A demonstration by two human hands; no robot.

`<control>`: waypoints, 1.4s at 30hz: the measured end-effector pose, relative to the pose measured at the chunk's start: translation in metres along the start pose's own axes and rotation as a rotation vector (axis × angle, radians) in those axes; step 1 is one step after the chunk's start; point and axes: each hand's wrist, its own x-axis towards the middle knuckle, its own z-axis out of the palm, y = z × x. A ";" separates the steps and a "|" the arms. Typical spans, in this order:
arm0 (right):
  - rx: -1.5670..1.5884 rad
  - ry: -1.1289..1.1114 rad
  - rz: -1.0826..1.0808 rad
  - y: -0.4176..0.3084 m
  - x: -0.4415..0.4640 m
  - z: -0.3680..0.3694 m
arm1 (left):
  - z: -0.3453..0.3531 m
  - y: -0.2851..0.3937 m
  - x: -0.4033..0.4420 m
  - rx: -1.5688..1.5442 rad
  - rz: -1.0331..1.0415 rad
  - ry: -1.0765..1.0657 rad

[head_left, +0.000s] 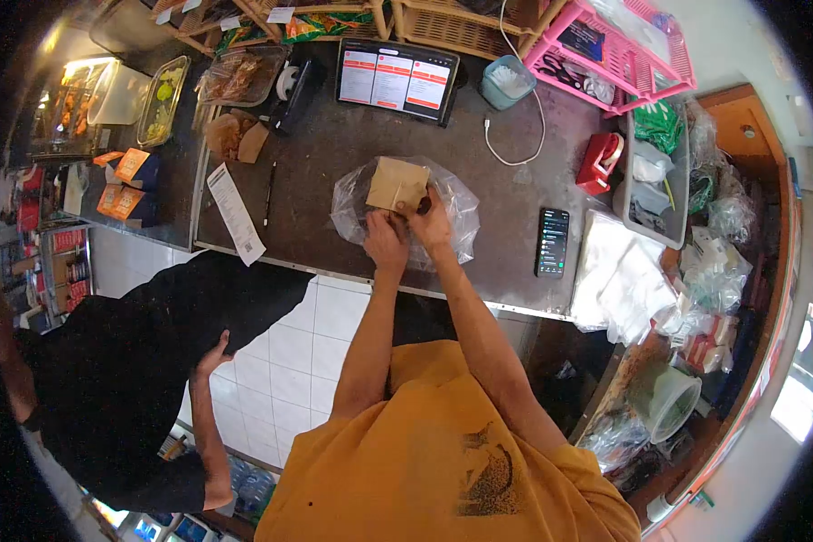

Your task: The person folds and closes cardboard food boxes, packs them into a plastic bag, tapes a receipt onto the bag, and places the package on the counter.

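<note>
A brown paper package point(397, 183) lies on a clear plastic bag point(348, 203) spread on the dark counter. My left hand point(387, 238) is at the package's lower edge, its fingers bent against the paper. At the right side of the package, my right hand point(431, 221) curls its fingers round the lower right corner. A small dark round thing point(425, 205) shows beside the right fingers; what it is I cannot make out. The bag reaches out past the package on both sides, partly under my wrists.
Around the counter point(316, 163) are a tablet point(396, 79), a phone point(552, 242), a receipt point(235, 213), a pen point(270, 193), a white cable point(521, 163), a red tape dispenser point(599, 163) and plastic bags point(605, 271). A person in black point(117, 361) stands at the left.
</note>
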 end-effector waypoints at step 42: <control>-0.260 0.020 0.147 -0.004 -0.005 0.004 | -0.021 0.010 0.006 -0.279 0.033 0.126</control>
